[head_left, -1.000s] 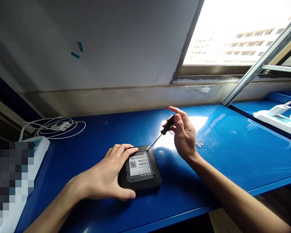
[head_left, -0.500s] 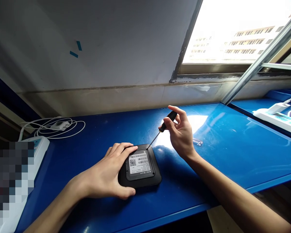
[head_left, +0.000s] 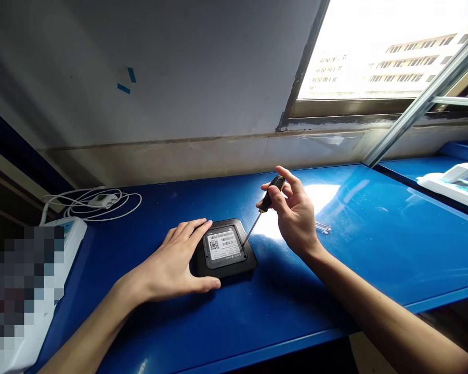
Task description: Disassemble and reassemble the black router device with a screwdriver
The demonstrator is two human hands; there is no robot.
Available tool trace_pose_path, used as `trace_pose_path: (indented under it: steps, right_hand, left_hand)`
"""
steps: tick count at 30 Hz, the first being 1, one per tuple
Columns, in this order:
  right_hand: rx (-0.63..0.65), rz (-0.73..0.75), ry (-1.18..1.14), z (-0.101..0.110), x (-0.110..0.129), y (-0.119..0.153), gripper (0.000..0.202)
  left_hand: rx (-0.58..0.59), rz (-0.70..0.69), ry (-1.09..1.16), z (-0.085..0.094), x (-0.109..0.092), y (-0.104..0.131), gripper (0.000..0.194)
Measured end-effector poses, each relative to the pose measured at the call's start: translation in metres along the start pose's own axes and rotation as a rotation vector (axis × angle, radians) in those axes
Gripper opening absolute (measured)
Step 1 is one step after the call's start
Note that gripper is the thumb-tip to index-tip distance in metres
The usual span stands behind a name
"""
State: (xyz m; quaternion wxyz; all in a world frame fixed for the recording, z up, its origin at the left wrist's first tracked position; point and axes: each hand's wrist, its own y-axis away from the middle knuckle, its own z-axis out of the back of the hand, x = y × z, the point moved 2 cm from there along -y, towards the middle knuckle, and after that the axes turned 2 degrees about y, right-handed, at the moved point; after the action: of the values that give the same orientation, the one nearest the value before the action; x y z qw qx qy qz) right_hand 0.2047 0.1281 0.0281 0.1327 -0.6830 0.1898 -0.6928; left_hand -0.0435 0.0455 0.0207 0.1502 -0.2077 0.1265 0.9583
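Head view: a flat black box (head_left: 244, 266) is seen on the blue table (head_left: 187, 337), its labelled face turned up and a white label (head_left: 223, 245) with a code square shown on the panel. The box is spanned from its left side by the left hand (head_left: 169, 265) — held between the thumb, laid along the near edge, and the fingers, spread toward the far edge. By the right hand (head_left: 296, 213), a screwdriver (head_left: 265, 202) is held at a tilt; its handle is closed in between thumb and fingers, with the index finger raised over the top end. The tip is set down at the panel's right edge — whether it is seated in a screw cannot be told. Small thin metallic pieces (head_left: 323, 227) are seen just beyond the right wrist, and a looped white cable (head_left: 134, 210) is laid at the far left.
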Motion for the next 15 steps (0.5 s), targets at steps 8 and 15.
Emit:
trace_pose_path:
  steps: [8,15]
  right_hand:
    - [0.052,0.060,0.023,-0.0039,0.0034,0.0057,0.049]
    - [0.082,0.098,0.046,-0.0037,0.0066,0.0087,0.046]
  left_hand:
    - [-0.055,0.010,-0.040,-0.0010,0.0088,-0.0029,0.112]
    - [-0.070,-0.014,-0.023,0.0036,0.0048,-0.0024,0.109]
